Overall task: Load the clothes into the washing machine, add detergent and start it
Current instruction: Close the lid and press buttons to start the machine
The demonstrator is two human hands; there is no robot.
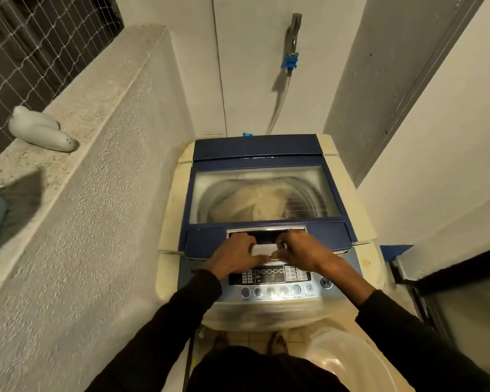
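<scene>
A cream top-load washing machine (170,222) stands in front of me with its blue lid (255,149) shut. Through the lid's glass window (317,176) pale clothes (255,199) lie in the drum. My left hand (235,254) and my right hand (300,251) meet at the lid's front edge, just below the silver-rimmed handle recess. Their fingertips pinch a small white rectangular piece (262,248) between them; I cannot tell what it is. The control panel (269,274) with its row of round buttons and the start/pause button (326,282) lies right under my wrists.
A rough plaster wall with a ledge runs close along the left, with a white bottle (40,128) lying on it. A tap (293,32) and hose (279,103) hang on the back wall. A translucent tub (351,360) sits on the floor at lower right, beside a dark door frame (413,273).
</scene>
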